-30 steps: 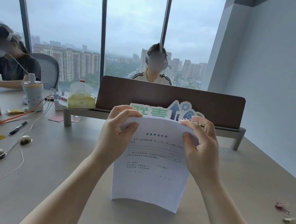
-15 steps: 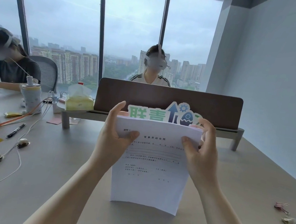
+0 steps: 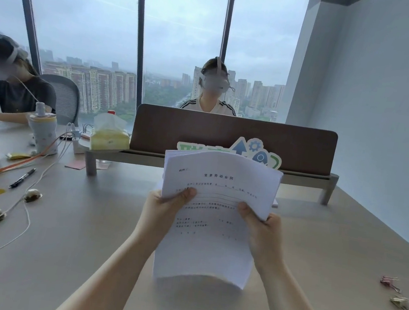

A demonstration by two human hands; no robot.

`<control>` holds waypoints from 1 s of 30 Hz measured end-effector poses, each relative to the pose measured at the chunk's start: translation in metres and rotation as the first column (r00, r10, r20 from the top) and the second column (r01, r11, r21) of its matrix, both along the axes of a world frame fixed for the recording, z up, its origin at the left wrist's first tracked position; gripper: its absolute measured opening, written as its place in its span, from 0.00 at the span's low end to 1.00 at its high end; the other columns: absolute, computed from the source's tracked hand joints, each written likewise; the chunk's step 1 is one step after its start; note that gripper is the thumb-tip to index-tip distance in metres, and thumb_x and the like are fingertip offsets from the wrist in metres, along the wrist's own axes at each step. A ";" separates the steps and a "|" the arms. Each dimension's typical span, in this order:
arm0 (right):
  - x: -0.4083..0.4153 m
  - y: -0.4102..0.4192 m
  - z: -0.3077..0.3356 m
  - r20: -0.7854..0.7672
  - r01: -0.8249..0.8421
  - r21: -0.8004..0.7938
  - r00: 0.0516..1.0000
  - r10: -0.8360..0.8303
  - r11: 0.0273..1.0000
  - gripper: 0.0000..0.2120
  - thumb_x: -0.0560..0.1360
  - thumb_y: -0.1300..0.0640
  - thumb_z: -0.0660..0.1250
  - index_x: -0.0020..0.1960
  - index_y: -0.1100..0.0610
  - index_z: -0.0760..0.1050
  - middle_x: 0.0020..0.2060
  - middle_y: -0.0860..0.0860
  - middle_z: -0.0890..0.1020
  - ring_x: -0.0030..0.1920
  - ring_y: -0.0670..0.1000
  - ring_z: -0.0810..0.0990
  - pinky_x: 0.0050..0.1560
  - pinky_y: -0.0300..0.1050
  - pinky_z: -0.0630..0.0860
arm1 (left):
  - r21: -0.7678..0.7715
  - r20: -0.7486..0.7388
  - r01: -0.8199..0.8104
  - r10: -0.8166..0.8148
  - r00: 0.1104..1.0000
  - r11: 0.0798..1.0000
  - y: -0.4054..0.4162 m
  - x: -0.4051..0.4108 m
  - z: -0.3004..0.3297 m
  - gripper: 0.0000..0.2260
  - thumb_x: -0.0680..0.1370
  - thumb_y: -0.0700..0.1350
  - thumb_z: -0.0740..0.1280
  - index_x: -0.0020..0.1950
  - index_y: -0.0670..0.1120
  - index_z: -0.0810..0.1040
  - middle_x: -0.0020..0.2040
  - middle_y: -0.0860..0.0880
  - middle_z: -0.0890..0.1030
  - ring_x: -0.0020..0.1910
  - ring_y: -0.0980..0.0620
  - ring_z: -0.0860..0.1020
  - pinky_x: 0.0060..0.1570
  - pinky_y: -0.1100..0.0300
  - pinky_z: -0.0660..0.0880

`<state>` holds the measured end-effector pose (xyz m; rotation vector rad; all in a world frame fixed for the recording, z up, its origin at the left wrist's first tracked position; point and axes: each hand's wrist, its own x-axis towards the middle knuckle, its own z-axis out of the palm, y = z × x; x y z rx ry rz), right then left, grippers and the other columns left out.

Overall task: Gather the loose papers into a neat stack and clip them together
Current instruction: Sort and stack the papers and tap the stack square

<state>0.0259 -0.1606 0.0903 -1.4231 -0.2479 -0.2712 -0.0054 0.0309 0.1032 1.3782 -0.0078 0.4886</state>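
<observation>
A stack of white printed papers (image 3: pixel 212 223) stands upright on its lower edge on the beige desk (image 3: pixel 84 230), straight ahead of me. My left hand (image 3: pixel 164 212) grips its left side at mid-height, thumb on the front sheet. My right hand (image 3: pixel 263 233) grips the right side the same way. The top of the stack bows slightly toward me. Two binder clips, a pink clip (image 3: pixel 389 282) and a gold clip (image 3: pixel 401 304), lie on the desk at the far right, apart from both hands.
A brown divider screen (image 3: pixel 234 138) on a low shelf crosses the desk behind the papers, with a green and blue sign (image 3: pixel 258 152). Cables, a pen (image 3: pixel 22 177), snack packets and a tissue pack (image 3: pixel 108 135) sit at left. Two people sit beyond.
Both hands have slid down from the top corners of the stack to its mid-height sides. The top edge now stands free and higher.
</observation>
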 end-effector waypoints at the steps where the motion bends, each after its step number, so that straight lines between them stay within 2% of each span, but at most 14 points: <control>1: 0.000 0.001 0.003 0.019 0.032 0.005 0.999 -0.032 0.999 0.09 0.75 0.60 0.71 0.36 0.56 0.82 0.32 0.45 0.83 0.38 0.50 0.79 0.39 0.47 0.74 | -0.001 0.024 -0.014 0.014 1.000 1.000 -0.003 0.000 0.003 0.02 0.74 0.41 0.73 0.42 0.46 0.85 0.38 0.49 0.86 0.37 0.49 0.84 0.37 0.55 0.82; 3: -0.006 0.004 0.007 0.044 0.033 0.036 0.998 -0.034 0.999 0.09 0.76 0.61 0.70 0.37 0.58 0.81 0.32 0.45 0.82 0.36 0.47 0.79 0.37 0.45 0.74 | -0.014 0.064 -0.014 0.015 0.998 1.000 -0.004 -0.002 0.006 0.01 0.73 0.43 0.74 0.42 0.47 0.85 0.41 0.46 0.86 0.40 0.48 0.84 0.41 0.51 0.81; 5: -0.009 0.005 -0.002 0.029 0.015 -0.008 0.999 -0.014 1.000 0.08 0.76 0.61 0.70 0.39 0.61 0.82 0.33 0.47 0.83 0.35 0.47 0.79 0.35 0.43 0.74 | -0.021 0.048 -0.018 0.019 0.999 1.000 -0.002 -0.002 -0.004 0.05 0.70 0.45 0.76 0.44 0.46 0.86 0.45 0.43 0.86 0.43 0.45 0.84 0.43 0.49 0.81; 7: -0.011 0.007 -0.018 -0.016 0.003 -0.101 1.000 -0.005 0.995 0.07 0.77 0.60 0.69 0.41 0.61 0.82 0.33 0.49 0.81 0.35 0.49 0.77 0.34 0.43 0.71 | 0.003 -0.024 -0.022 0.022 0.999 1.000 -0.001 -0.003 -0.022 0.03 0.69 0.44 0.77 0.41 0.46 0.86 0.42 0.44 0.86 0.43 0.44 0.83 0.41 0.51 0.81; 9: -0.010 0.008 -0.026 -0.064 0.012 -0.151 0.998 -0.021 0.989 0.09 0.77 0.60 0.68 0.39 0.62 0.80 0.30 0.48 0.77 0.32 0.49 0.71 0.34 0.43 0.65 | 0.015 -0.071 -0.045 0.046 0.996 0.999 -0.001 -0.004 -0.034 0.03 0.71 0.39 0.76 0.39 0.46 0.85 0.38 0.49 0.85 0.41 0.47 0.82 0.38 0.55 0.79; 12: -0.005 0.004 -0.017 -0.065 0.015 -0.122 0.998 -0.024 0.992 0.11 0.77 0.60 0.69 0.37 0.63 0.77 0.28 0.49 0.74 0.29 0.48 0.68 0.33 0.42 0.63 | -0.002 -0.067 -0.060 0.059 0.996 0.998 0.000 -0.002 -0.030 0.03 0.71 0.37 0.75 0.39 0.44 0.85 0.37 0.48 0.85 0.39 0.47 0.81 0.41 0.51 0.79; 14: -0.002 -0.001 -0.013 -0.010 -0.016 -0.084 1.000 0.015 0.996 0.10 0.77 0.60 0.69 0.42 0.67 0.79 0.32 0.60 0.77 0.31 0.59 0.70 0.38 0.46 0.67 | -0.002 -0.048 -0.050 0.050 0.998 0.999 0.003 -0.001 -0.025 0.03 0.70 0.37 0.76 0.40 0.44 0.85 0.38 0.47 0.85 0.38 0.49 0.81 0.42 0.51 0.80; 15: -0.001 -0.003 -0.013 0.005 -0.035 -0.081 0.999 0.036 0.996 0.08 0.76 0.60 0.70 0.45 0.66 0.80 0.37 0.65 0.80 0.36 0.65 0.73 0.40 0.48 0.70 | -0.001 -0.046 -0.032 0.032 0.998 0.999 0.006 -0.001 -0.026 0.04 0.69 0.38 0.77 0.41 0.44 0.85 0.39 0.47 0.85 0.39 0.49 0.82 0.42 0.51 0.80; 16: -0.001 -0.005 -0.016 0.000 -0.058 -0.086 0.998 0.058 0.995 0.06 0.76 0.61 0.70 0.46 0.64 0.82 0.41 0.64 0.83 0.40 0.64 0.79 0.42 0.48 0.74 | 0.007 -0.061 -0.011 0.011 0.998 1.000 0.007 -0.002 -0.029 0.05 0.67 0.39 0.79 0.41 0.44 0.85 0.41 0.47 0.86 0.40 0.49 0.83 0.43 0.52 0.80; 18: -0.005 -0.007 -0.025 -0.062 -0.122 -0.089 0.991 0.117 0.989 0.05 0.76 0.63 0.69 0.47 0.57 0.85 0.43 0.55 0.87 0.44 0.55 0.85 0.43 0.45 0.79 | 0.039 -0.124 0.041 -0.036 0.992 0.998 0.011 -0.005 -0.041 0.08 0.64 0.43 0.80 0.41 0.47 0.87 0.44 0.46 0.87 0.43 0.48 0.84 0.45 0.52 0.81; 22: -0.003 -0.014 -0.028 -0.110 -0.156 -0.025 0.982 0.153 0.987 0.05 0.75 0.61 0.70 0.47 0.57 0.85 0.44 0.53 0.88 0.44 0.53 0.86 0.41 0.43 0.82 | 0.032 -0.151 0.077 -0.072 0.986 0.996 0.015 -0.008 -0.048 0.10 0.62 0.45 0.81 0.41 0.50 0.87 0.45 0.47 0.87 0.44 0.48 0.85 0.44 0.55 0.82; 26: 0.003 -0.019 -0.020 -0.082 -0.209 0.000 0.975 0.209 0.978 0.07 0.74 0.63 0.71 0.51 0.60 0.84 0.48 0.54 0.87 0.47 0.53 0.86 0.45 0.45 0.83 | 0.017 -0.086 0.111 -0.109 0.990 0.994 0.020 -0.002 -0.038 0.17 0.62 0.45 0.81 0.49 0.44 0.85 0.48 0.44 0.86 0.47 0.46 0.85 0.46 0.53 0.82; 28: 0.003 -0.017 -0.024 -0.091 -0.221 -0.013 0.971 0.219 0.975 0.08 0.75 0.63 0.69 0.53 0.60 0.83 0.50 0.54 0.87 0.49 0.53 0.86 0.47 0.44 0.83 | 0.029 -0.096 0.132 -0.129 0.987 0.991 0.018 -0.001 -0.041 0.18 0.60 0.50 0.82 0.47 0.47 0.87 0.49 0.45 0.86 0.48 0.47 0.84 0.46 0.54 0.82; 30: 0.003 -0.013 -0.033 -0.136 -0.207 -0.013 0.969 0.204 0.978 0.08 0.76 0.62 0.69 0.54 0.58 0.83 0.50 0.54 0.87 0.52 0.54 0.85 0.52 0.49 0.82 | 0.013 -0.131 0.150 -0.147 0.980 0.989 0.015 -0.003 -0.046 0.21 0.57 0.55 0.82 0.46 0.49 0.87 0.49 0.46 0.86 0.48 0.46 0.85 0.44 0.56 0.81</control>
